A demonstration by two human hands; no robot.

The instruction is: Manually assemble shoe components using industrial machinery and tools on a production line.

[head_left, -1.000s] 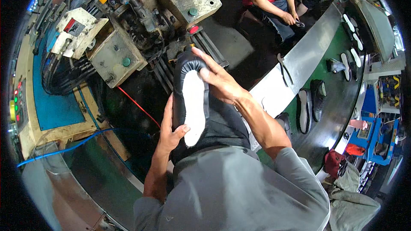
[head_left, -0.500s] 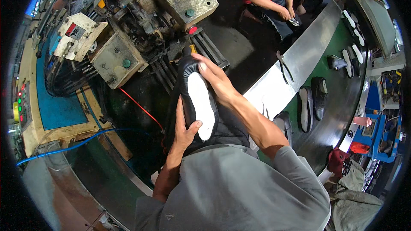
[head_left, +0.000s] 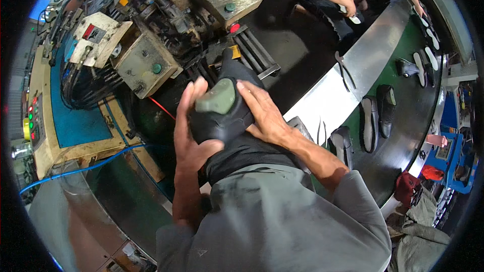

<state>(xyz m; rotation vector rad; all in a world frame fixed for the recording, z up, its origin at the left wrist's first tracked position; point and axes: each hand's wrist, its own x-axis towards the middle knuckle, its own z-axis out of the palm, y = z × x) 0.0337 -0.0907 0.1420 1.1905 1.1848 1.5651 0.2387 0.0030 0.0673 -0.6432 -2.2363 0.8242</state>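
Held over my lap is a black shoe, heel end toward me, with the green last showing in its top opening. My left hand grips its left side, thumb across the near end and fingers along the far left. On the right side, my right hand lies with its fingers against the upper near the green last. The shoe's underside is turned away from view.
Ahead and left stands a machine with grimy control boxes and a red button. Pincers lie on the metal ledge at right. Beyond it, a green conveyor carries several shoes. A co-worker's hand holds something at the far right.
The shoe has been turned over: its white underside faced up before, now the green last in the opening does. My left hand has moved up and left along it.
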